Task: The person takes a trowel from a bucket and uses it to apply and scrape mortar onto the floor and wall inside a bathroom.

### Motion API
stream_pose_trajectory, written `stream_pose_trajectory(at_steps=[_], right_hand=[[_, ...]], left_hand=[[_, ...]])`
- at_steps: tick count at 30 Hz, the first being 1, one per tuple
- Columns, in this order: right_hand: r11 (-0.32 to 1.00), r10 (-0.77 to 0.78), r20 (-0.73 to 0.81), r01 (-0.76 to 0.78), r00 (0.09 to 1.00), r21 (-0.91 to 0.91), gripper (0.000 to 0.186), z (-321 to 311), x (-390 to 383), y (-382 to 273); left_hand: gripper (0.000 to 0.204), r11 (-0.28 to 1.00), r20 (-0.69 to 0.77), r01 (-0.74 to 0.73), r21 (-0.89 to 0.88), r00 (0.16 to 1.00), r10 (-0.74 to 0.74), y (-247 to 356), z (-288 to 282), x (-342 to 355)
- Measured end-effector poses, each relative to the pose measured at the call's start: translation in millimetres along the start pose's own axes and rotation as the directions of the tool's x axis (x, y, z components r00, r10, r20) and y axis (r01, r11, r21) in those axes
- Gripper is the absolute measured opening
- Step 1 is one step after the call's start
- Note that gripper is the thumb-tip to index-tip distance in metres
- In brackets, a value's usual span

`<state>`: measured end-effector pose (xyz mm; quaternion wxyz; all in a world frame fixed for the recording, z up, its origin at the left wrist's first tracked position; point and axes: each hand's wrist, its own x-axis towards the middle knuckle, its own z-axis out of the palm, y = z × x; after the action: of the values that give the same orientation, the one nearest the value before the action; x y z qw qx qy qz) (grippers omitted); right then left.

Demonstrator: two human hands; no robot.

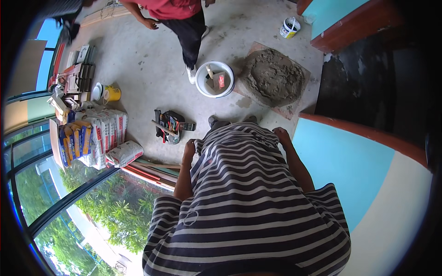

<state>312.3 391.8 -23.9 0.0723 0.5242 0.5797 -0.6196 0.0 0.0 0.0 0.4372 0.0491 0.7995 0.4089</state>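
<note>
The striped shirt (pixel 244 198) is matt cloth, softly creased throughout. The mortar heap (pixel 276 76) is dull, rough and lumpy. The floor (pixel 138 60) presents as matt concrete, mainly smooth, with stained patches. The white bucket (pixel 200 87) and yellow bucket (pixel 112 94) are smooth plastic. The wall (pixel 340 161) is smooth and painted; the window (pixel 34 188) is clear glass. Stacked sacks (pixel 107 131) appear to be paper, though detail is poor.
</note>
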Motion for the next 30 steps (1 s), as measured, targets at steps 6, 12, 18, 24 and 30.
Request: stream_pose_trajectory(at_steps=[6,12,18,24,30], right_hand=[[0.997,-0.018,0.034,0.015,0.999,0.07,0.028,-6.4,-0.1,-11.4],[0.998,0.032,0.04,-0.034,0.999,0.06,0.028,-10.7,-3.1,-10.9],[0.999,0.034,0.009,-0.034,0.999,0.007,0.032,-12.4,-3.1,-1.7],[1.0,-0.006,0.051,0.005,0.999,0.021,0.03,-14.0,-0.7,2.4],[0.999,0.048,0.027,-0.048,0.999,0.011,0.029,-16.1,-2.5,-1.4]], left_hand=[[0.035,0.992,-0.079,0.052,0.115,0.996,-0.043,8.0,9.3,-14.7],[0.031,0.999,-0.062,0.022,-0.037,0.998,-0.024,11.2,11.5,-21.0],[0.031,0.949,-0.018,-0.304,0.085,0.952,0.306,5.3,13.6,-27.9],[0.034,1.0,0.039,-0.007,-0.01,0.999,0.007,-18.0,15.6,-11.9],[0.028,0.996,-0.025,0.019,0.091,1.0,-0.017,-24.4,15.7,-8.8]])
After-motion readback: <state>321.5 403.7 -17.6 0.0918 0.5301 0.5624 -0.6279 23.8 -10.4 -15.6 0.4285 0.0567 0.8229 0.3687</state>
